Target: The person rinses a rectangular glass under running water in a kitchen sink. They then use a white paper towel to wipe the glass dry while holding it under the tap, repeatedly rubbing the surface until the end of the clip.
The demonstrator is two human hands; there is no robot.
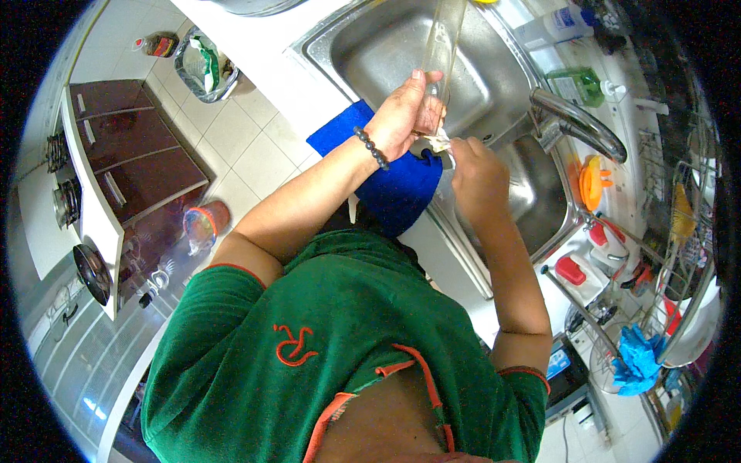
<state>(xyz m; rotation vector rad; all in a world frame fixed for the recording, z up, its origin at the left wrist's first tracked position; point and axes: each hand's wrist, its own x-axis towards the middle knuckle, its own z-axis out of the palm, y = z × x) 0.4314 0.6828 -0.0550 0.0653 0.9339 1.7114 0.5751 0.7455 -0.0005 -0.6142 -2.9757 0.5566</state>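
Observation:
My left hand point(400, 116), a dark bead bracelet at its wrist, is wrapped round the near end of a long clear trough-like piece point(443, 48). It slants away from me over the left bowl of the steel sink point(359, 42). Just below that end, my right hand point(478, 176) pinches a small crumpled whitish wad point(439, 144) between thumb and fingers. Whether the wad is cloth or paper I cannot tell. Blue fabric point(395, 189) hangs in front of me, under my left wrist and against the counter edge.
A curved steel faucet point(583, 123) reaches over the right sink bowl point(529, 181). Behind it stand a green bottle point(577, 86) and an orange plastic item point(593, 184). A wire rack with a blue cloth point(639, 359) is at right. A lined bin point(207, 69) stands on the floor at left.

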